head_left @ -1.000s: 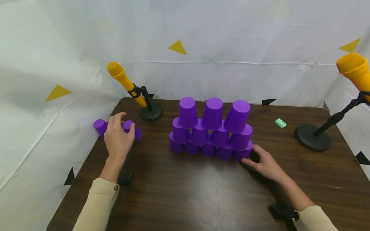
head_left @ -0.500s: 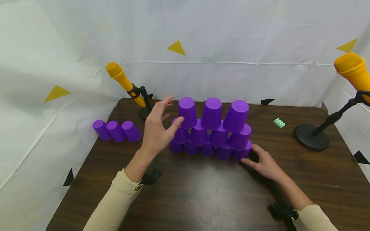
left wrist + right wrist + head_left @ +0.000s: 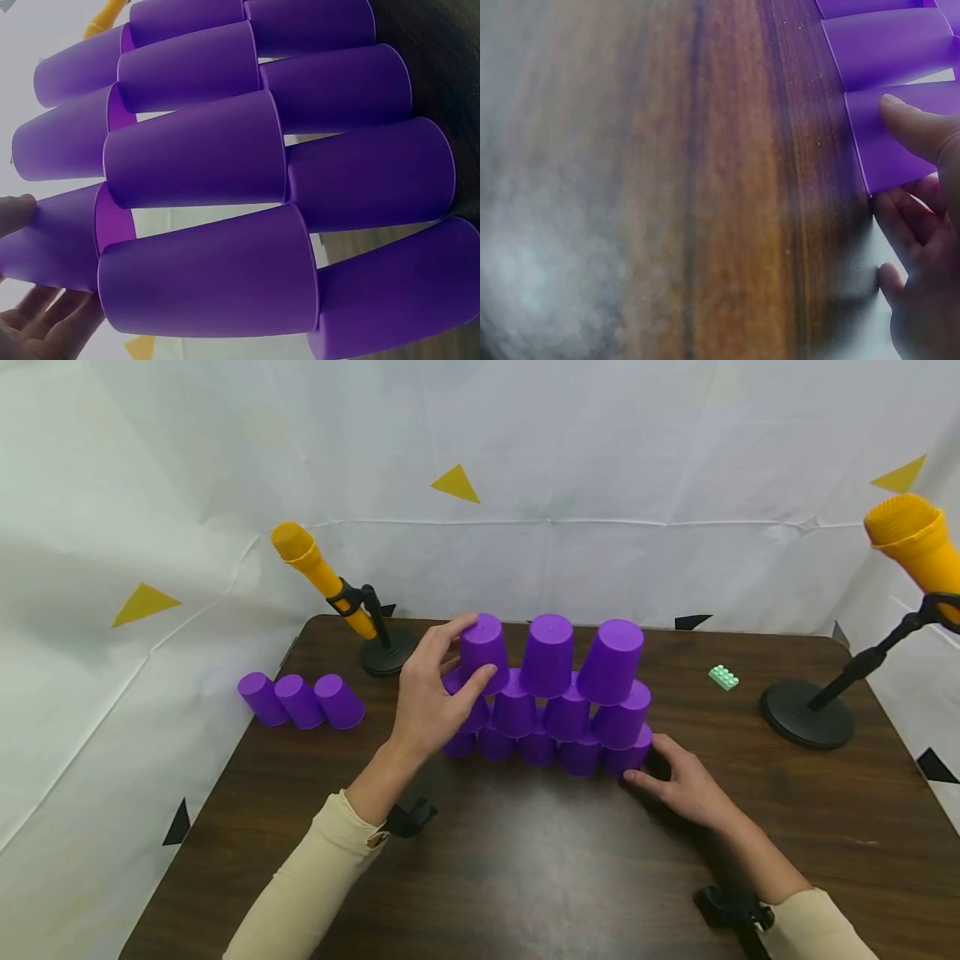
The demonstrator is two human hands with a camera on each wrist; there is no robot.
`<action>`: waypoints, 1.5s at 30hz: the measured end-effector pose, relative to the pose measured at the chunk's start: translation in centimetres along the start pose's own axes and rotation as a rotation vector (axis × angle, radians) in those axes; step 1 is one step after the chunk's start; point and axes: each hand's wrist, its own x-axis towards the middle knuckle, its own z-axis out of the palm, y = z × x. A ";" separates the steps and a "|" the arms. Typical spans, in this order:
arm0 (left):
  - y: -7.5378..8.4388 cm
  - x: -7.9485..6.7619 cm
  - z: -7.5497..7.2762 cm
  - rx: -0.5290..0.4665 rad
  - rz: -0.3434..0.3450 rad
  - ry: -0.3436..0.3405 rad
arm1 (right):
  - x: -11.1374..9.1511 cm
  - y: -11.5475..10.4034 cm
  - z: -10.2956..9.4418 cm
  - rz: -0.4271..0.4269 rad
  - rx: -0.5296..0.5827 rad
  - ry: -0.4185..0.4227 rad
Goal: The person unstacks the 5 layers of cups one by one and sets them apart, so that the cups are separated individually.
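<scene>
Upside-down purple cups stand stacked in three rows, three cups on top. My left hand (image 3: pixel 431 689) holds the top row's left cup (image 3: pixel 483 647), thumb at the front and fingers round its far side. The left wrist view shows this cup (image 3: pixel 56 244) between thumb and fingers, resting on the row below. At the stack's right end my right hand (image 3: pixel 686 785) grips the bottom row's last cup (image 3: pixel 626 762). In the right wrist view the thumb lies across that cup (image 3: pixel 881 150), with the fingers curled behind it.
Three more upside-down purple cups (image 3: pixel 300 702) stand in a row at the table's left edge. Yellow microphones on black stands rise behind left (image 3: pixel 315 568) and at right (image 3: pixel 911 539). A small mint-green toy brick (image 3: pixel 723 677) lies on the brown table (image 3: pixel 540 877).
My left hand has left the loose cups at the left, moved right to the stack and taken hold of the top left cup. My right hand has stayed in place.
</scene>
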 end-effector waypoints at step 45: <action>-12.2 -8.2 -7.6 0.458 -0.450 0.165 | 0.1 -0.2 0.0 0.021 -0.007 -0.004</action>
